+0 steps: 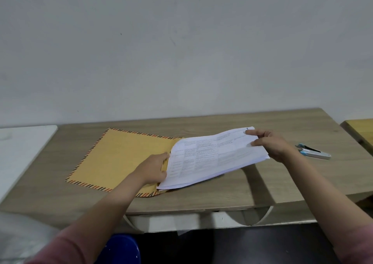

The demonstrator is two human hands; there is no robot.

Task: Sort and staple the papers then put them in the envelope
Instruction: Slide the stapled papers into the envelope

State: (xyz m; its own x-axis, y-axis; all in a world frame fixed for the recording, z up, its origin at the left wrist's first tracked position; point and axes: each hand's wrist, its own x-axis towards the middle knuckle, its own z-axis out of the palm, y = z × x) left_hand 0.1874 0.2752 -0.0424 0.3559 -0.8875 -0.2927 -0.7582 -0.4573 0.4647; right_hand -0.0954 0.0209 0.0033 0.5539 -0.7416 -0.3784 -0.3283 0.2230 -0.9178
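A stack of printed white papers (218, 156) was held above a wooden desk (201, 195), its left end dipping into the open mouth of a yellow envelope (121, 158) with a striped orange-and-black border. The envelope lay flat on the desk, its opening facing right. The right hand (270, 144) pinched the stack's far right end, thumb under the top edge and fingers curled over the sheets, keeping that end raised. The left hand (153, 169) rested at the envelope's mouth, its fingers curled at the opening beside the papers' left edge; whether they gripped the flap or only pressed it could not be told. A blue-and-silver stapler (313, 151) lay on the desk to the right, well apart from the papers. Pink sleeves (66, 249) covered both upper forearms. A white surface (22, 146) adjoined the desk's left side.
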